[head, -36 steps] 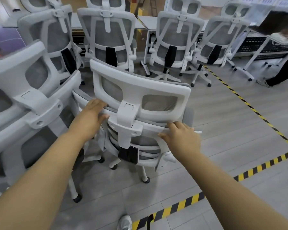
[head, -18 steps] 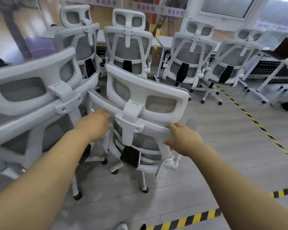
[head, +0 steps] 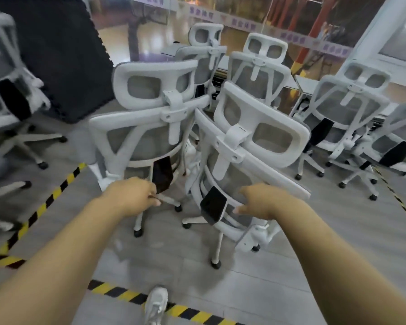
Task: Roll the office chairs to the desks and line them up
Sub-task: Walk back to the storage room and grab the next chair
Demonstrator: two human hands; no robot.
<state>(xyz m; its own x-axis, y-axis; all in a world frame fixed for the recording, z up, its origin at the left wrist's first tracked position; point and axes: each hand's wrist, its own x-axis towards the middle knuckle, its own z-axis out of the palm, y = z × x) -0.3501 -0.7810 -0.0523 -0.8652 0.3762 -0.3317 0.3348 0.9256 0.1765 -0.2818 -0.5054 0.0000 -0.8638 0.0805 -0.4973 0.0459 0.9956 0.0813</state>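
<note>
A white office chair with grey mesh (head: pixel 265 137) stands just ahead of me, its back to me and leaning right. My right hand (head: pixel 260 202) hovers in front of its lower backrest, fingers loosely curled, holding nothing. My left hand (head: pixel 131 195) hangs free with relaxed curled fingers, low between this chair and a second white chair (head: pixel 145 137) close on its left. Further chairs (head: pixel 258 66) (head: pixel 352 102) stand in a row at the white desks (head: pixel 299 84) behind.
A dark mesh panel (head: pixel 56 55) rises at the back left, with another chair (head: pixel 5 95) at the far left edge. Yellow-black floor tape (head: pixel 45 202) runs along the left and under my shoe (head: pixel 156 303). More chairs crowd the right side (head: pixel 403 139).
Both hands have come off the chair's upper backrest and dropped lower. The view has swung left, and the chair now stands farther from me.
</note>
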